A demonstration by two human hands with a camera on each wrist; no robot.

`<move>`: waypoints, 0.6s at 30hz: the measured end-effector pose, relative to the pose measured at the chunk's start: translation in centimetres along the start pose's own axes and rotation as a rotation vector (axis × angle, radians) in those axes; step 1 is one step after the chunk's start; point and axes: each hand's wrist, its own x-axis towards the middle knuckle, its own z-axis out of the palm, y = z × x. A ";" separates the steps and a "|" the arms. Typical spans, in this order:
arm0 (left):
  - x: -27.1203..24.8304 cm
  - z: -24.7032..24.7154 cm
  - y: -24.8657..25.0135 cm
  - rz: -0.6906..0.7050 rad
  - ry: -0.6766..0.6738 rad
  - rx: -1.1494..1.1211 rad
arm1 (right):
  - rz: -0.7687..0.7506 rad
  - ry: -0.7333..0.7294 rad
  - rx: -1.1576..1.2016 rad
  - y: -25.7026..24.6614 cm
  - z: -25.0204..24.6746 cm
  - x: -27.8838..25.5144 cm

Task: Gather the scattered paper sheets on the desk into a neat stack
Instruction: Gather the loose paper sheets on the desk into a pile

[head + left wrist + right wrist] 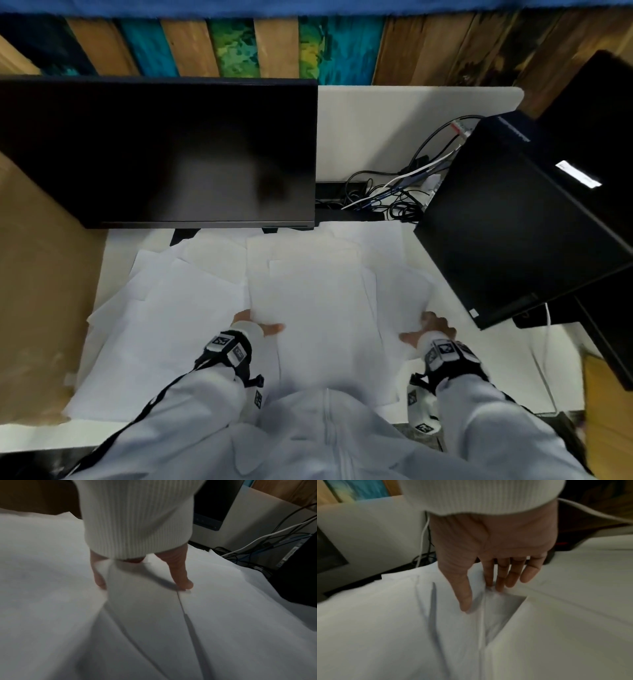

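Several white paper sheets (161,329) lie overlapping across the white desk (513,370). A middle bunch of sheets (315,301) sits between my two hands. My left hand (260,325) pinches its left edge, thumb (181,577) on top and fingers under the sheet (142,601). My right hand (423,329) grips the right edge. There the thumb (464,599) presses on top of the paper (385,615) and the fingers (500,580) tuck in at the sheet edges. Both cuffs hide most of the palms in the head view.
A dark monitor (164,150) stands at the back left. A black computer case (513,219) lies at the right, with tangled cables (394,192) behind the papers. Cardboard (37,274) borders the desk's left side. A white partition (394,130) closes the back.
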 end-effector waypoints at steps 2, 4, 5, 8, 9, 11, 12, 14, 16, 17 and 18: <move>-0.1 0.4 0.1 0.006 -0.005 0.004 | -0.019 -0.025 0.004 -1.7 0.6 -0.6; -0.2 0.5 0.2 0.003 -0.017 0.004 | -0.020 -0.014 0.094 -2.5 1.1 -0.8; -0.3 0.6 0.3 0.001 -0.021 0.003 | -0.027 0.007 0.170 -2.6 1.4 -0.9; -0.5 1.1 0.3 0.032 -0.045 -0.015 | -0.084 0.024 0.435 -2.7 2.4 -1.2; -0.7 1.2 0.4 0.052 -0.058 -0.030 | -0.087 -0.010 0.468 -2.8 2.4 -1.2; -1.1 1.6 0.5 0.071 -0.084 -0.043 | -0.081 -0.090 0.433 -3.2 2.3 -1.6; -1.3 1.8 0.6 0.071 -0.095 -0.042 | -0.061 -0.122 0.412 -3.4 2.2 -1.7; -1.8 2.2 0.9 0.084 -0.104 -0.043 | -0.032 -0.166 0.387 -3.5 2.1 -2.0; -2.6 2.8 1.5 0.120 -0.105 -0.044 | -0.018 -0.128 0.414 -3.5 2.4 -1.9; -3.0 3.1 1.8 0.138 -0.112 -0.045 | -0.015 -0.089 0.450 -3.5 2.5 -1.8; -3.4 3.0 2.1 0.143 -0.117 -0.048 | -0.006 -0.045 0.493 -3.4 2.4 -1.8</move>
